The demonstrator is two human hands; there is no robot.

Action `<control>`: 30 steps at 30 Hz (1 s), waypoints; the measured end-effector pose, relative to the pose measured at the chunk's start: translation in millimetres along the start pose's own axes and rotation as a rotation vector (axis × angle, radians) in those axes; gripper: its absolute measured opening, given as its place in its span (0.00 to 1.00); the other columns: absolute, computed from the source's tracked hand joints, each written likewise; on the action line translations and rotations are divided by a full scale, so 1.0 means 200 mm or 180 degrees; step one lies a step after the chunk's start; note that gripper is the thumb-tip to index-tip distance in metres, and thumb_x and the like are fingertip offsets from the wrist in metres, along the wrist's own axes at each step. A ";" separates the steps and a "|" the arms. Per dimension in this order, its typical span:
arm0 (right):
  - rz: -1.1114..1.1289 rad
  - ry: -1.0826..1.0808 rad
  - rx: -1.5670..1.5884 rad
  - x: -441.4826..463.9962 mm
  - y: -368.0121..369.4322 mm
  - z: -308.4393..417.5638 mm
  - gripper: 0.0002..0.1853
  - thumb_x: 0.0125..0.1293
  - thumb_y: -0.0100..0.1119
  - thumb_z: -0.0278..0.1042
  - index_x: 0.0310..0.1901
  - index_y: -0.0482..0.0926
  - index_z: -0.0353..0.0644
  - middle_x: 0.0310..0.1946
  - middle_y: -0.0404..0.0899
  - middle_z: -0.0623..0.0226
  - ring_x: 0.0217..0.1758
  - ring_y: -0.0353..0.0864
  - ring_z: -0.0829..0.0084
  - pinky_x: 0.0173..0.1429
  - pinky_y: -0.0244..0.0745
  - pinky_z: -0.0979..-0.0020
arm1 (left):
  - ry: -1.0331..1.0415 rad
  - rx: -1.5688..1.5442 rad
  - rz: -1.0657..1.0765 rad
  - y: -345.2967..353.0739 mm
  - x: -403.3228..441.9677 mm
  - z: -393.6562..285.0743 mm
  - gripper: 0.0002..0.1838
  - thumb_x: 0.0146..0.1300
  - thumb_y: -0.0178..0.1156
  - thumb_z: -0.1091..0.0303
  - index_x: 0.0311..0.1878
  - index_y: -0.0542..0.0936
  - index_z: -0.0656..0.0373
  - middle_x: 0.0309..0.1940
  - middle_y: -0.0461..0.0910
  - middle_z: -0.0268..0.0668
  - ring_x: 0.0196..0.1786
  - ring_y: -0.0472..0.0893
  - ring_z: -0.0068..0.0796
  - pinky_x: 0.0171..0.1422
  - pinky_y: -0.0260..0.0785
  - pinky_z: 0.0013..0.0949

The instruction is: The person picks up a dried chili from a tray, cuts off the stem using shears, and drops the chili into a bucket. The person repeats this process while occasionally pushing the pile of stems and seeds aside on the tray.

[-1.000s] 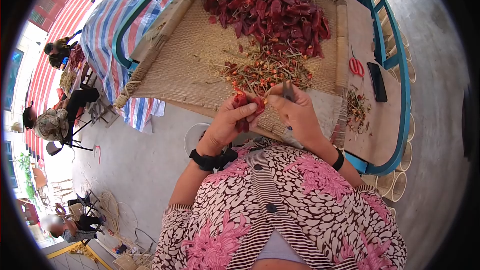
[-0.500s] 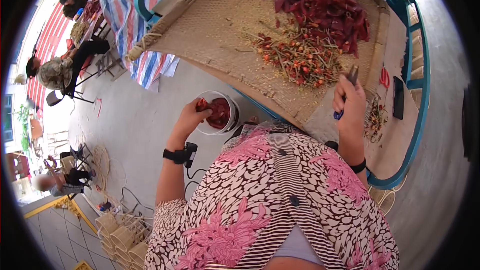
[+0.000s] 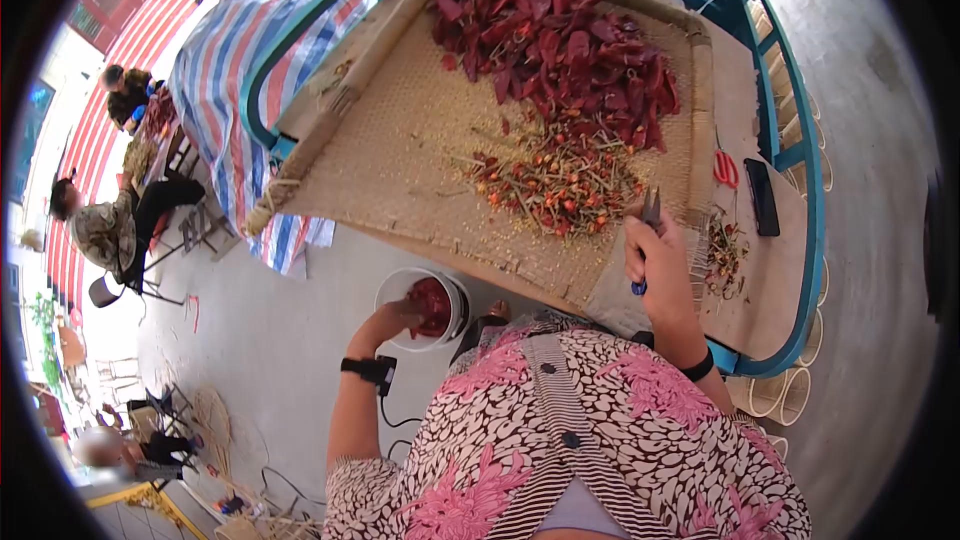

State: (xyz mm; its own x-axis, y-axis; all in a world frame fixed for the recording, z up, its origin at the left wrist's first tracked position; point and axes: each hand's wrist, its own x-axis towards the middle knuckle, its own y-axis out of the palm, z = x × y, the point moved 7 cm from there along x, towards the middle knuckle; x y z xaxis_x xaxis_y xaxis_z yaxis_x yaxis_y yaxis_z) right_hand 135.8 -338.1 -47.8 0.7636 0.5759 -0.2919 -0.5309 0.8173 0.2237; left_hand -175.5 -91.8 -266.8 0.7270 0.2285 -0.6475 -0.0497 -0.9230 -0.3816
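Note:
My left hand (image 3: pixel 395 320) reaches over the rim of a white bucket (image 3: pixel 383 285). Its fingers are smeared by motion, so whether they hold anything is unclear. Dark red dried chili peppers (image 3: pixel 434 306) lie inside the bucket. My right hand (image 3: pixel 660 265) is wrapped round a pair of scissors (image 3: pixel 652 208) with dark blades pointing away from me and a blue handle. Just beyond the blades, a heap of cut-off chili stems (image 3: pixel 560 195) with orange-red ends lies on a woven tray (image 3: pixel 370 160). Behind it is a larger pile of dark red chili pieces (image 3: pixel 560 50).
Red-handled scissors (image 3: pixel 725 170) and a black phone (image 3: pixel 762 198) lie right of the tray, near scattered stem bits (image 3: pixel 725 250). A teal metal frame (image 3: pixel 800 310) surrounds the board. A striped tarp (image 3: pixel 220 70) stands at left, with several people beyond it.
My left hand, which held a red chili beside the bucket, has moved in over the bucket. The right hand keeps its grip on the scissors. The view has shifted.

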 end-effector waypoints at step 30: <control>-0.0046 0.0300 -0.0637 -0.34 -0.08 -0.03 0.09 0.70 0.56 0.31 0.48 0.74 0.37 0.27 0.67 0.81 0.24 0.58 0.90 0.27 0.54 0.82 | 0.1001 0.1043 -0.2498 -0.97 1.10 -1.61 0.21 0.54 0.62 0.59 0.44 0.79 0.67 0.41 0.81 0.59 0.47 0.81 0.58 0.51 0.73 0.50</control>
State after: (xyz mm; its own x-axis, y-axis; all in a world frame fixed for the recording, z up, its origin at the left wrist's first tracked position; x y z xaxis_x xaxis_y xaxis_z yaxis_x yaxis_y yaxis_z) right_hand 89.7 -390.8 -37.4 0.7390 0.5554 -0.3814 -0.5897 0.8070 0.0325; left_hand 214.6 37.7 -123.4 0.7853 0.6152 0.0696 0.3814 -0.3922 -0.8371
